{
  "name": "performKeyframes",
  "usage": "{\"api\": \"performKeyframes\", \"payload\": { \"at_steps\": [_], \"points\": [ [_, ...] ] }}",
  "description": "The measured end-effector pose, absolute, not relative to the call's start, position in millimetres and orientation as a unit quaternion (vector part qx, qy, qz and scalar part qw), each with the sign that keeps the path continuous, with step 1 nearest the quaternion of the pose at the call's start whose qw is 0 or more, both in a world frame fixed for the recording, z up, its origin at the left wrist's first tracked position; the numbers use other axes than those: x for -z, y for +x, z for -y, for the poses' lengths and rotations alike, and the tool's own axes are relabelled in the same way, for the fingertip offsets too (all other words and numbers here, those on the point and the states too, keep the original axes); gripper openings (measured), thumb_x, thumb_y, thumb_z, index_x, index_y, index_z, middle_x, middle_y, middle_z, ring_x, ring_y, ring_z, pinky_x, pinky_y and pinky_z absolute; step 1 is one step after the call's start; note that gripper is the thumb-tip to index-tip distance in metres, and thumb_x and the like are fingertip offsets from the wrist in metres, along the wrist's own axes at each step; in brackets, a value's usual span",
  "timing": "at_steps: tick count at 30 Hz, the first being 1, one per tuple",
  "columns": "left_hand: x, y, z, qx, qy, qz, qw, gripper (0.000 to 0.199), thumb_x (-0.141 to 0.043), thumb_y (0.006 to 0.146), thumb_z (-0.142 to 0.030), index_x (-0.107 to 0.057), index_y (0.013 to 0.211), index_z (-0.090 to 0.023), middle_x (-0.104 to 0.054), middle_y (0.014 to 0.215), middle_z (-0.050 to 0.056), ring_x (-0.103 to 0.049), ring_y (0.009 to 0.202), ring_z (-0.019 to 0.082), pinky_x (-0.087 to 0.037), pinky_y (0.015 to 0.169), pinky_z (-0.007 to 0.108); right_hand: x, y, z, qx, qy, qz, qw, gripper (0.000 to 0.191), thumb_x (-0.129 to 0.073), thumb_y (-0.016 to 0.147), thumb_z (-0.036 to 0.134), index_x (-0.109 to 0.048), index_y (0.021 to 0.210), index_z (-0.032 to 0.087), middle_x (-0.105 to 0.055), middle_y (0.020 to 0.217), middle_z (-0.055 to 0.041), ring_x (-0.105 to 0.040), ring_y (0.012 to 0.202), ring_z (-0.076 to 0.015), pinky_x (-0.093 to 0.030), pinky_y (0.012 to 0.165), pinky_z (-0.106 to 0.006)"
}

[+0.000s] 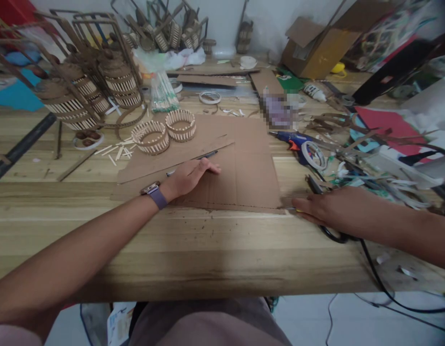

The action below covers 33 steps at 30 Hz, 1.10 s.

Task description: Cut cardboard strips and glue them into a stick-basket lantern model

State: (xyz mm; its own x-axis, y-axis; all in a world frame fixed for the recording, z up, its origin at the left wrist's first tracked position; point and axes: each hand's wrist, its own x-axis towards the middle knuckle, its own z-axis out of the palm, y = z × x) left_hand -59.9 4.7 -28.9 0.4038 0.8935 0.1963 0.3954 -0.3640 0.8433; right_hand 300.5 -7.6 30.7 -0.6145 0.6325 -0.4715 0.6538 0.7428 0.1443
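Note:
A flat brown cardboard sheet (pixel 251 168) lies on the wooden table. My left hand (pixel 190 177), with a watch (pixel 154 192) on its wrist, presses down on the sheet, fingers stretched to the right. A dark pen (pixel 207 155) lies on the cardboard just beyond it. At the sheet's near right corner, my right hand (pixel 327 206) is closed on a utility knife (pixel 291 208); only its thin blade and a bit of yellow show. A dark scored line runs along the near edge of the cardboard. Black-handled scissors (pixel 332 234) lie partly under my right hand.
Two slatted rings (pixel 150 137) stand on the sheet's far left, beside loose sticks (pixel 123 150). Lantern-like baskets (pixel 121 81) crowd the back left. A blue glue gun (pixel 292 140), tape roll (pixel 314 156) and scraps fill the right; a black cable (pixel 374 269) crosses the near edge.

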Motion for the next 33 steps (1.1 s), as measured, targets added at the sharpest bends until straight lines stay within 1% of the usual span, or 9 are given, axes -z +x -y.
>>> {"api": "performKeyframes", "payload": {
  "at_steps": [3, 5, 11, 17, 21, 25, 30, 33],
  "points": [
    [27.0, -59.9, -3.8, -0.335, 0.755, -0.429, 0.365, 0.082, -0.018, 0.097, -0.071, -0.074, 0.102, -0.011, -0.073, 0.117, 0.015, -0.064, 0.120, 0.024, -0.039, 0.115, 0.041, -32.6, 300.6, 7.3, 0.030, 0.353, -0.877, 0.324, 0.031, -0.030, 0.101, 0.038, -0.055, 0.091, 0.025, -0.068, 0.068, -0.0032, -0.067, 0.058, -0.0221, -0.018, 0.048, -0.028],
    [25.6, -59.9, -3.1, -0.333, 0.756, -0.431, 0.363, 0.082, -0.018, 0.097, -0.071, -0.074, 0.103, -0.011, -0.073, 0.118, 0.015, -0.064, 0.121, 0.024, -0.039, 0.116, 0.041, -33.3, 300.8, 7.3, 0.028, 0.362, -0.871, 0.332, 0.032, -0.029, 0.102, 0.040, -0.054, 0.090, 0.025, -0.068, 0.070, -0.0041, -0.067, 0.060, -0.0226, -0.017, 0.049, -0.027],
    [25.5, -60.0, -3.4, -0.328, 0.756, -0.435, 0.363, 0.082, -0.017, 0.096, -0.072, -0.074, 0.102, -0.014, -0.073, 0.119, 0.013, -0.064, 0.122, 0.024, -0.038, 0.116, 0.042, -26.2, 309.2, 6.8, 0.037, 0.351, -0.883, 0.310, 0.037, -0.024, 0.104, 0.044, -0.053, 0.093, 0.024, -0.068, 0.072, -0.0044, -0.068, 0.063, -0.0240, -0.019, 0.050, -0.028],
    [27.7, -60.2, -4.6, -0.338, 0.752, -0.429, 0.368, 0.080, -0.019, 0.096, -0.072, -0.074, 0.101, -0.014, -0.074, 0.117, 0.013, -0.064, 0.121, 0.024, -0.038, 0.116, 0.043, -19.2, 317.5, 4.9, 0.047, 0.327, -0.910, 0.251, 0.039, -0.023, 0.104, 0.044, -0.053, 0.091, 0.023, -0.067, 0.067, -0.0027, -0.065, 0.055, -0.0197, -0.021, 0.048, -0.027],
    [27.5, -60.1, -4.0, -0.339, 0.751, -0.428, 0.371, 0.078, -0.020, 0.097, -0.072, -0.074, 0.100, -0.016, -0.074, 0.116, 0.012, -0.064, 0.121, 0.024, -0.038, 0.116, 0.043, -17.5, 320.4, 4.7, 0.040, 0.308, -0.923, 0.226, 0.040, -0.022, 0.104, 0.044, -0.054, 0.091, 0.023, -0.067, 0.067, -0.0023, -0.064, 0.053, -0.0188, -0.021, 0.047, -0.027],
    [28.0, -60.1, -4.1, -0.344, 0.749, -0.425, 0.375, 0.078, -0.020, 0.097, -0.071, -0.074, 0.100, -0.014, -0.074, 0.116, 0.013, -0.064, 0.121, 0.024, -0.039, 0.116, 0.043, -19.3, 320.2, 5.6, 0.033, 0.310, -0.921, 0.232, 0.038, -0.024, 0.104, 0.040, -0.055, 0.092, 0.023, -0.069, 0.070, -0.0036, -0.066, 0.056, -0.0201, -0.024, 0.048, -0.027],
    [27.9, -60.3, -4.4, -0.343, 0.751, -0.425, 0.371, 0.077, -0.021, 0.097, -0.071, -0.074, 0.100, -0.016, -0.074, 0.116, 0.012, -0.064, 0.121, 0.024, -0.039, 0.116, 0.043, -23.5, 316.5, 5.8, 0.061, 0.325, -0.910, 0.250, 0.037, -0.026, 0.104, 0.041, -0.055, 0.092, 0.022, -0.068, 0.069, -0.0030, -0.066, 0.056, -0.0201, -0.027, 0.048, -0.027],
    [26.5, -60.2, -3.8, -0.338, 0.751, -0.429, 0.370, 0.076, -0.021, 0.098, -0.069, -0.074, 0.101, -0.015, -0.073, 0.118, 0.013, -0.064, 0.121, 0.025, -0.038, 0.116, 0.043, -25.7, 313.9, 5.9, 0.064, 0.334, -0.901, 0.268, 0.037, -0.026, 0.103, 0.041, -0.057, 0.095, 0.022, -0.071, 0.075, -0.0052, -0.068, 0.060, -0.0218, -0.027, 0.049, -0.027]
  ]
}}
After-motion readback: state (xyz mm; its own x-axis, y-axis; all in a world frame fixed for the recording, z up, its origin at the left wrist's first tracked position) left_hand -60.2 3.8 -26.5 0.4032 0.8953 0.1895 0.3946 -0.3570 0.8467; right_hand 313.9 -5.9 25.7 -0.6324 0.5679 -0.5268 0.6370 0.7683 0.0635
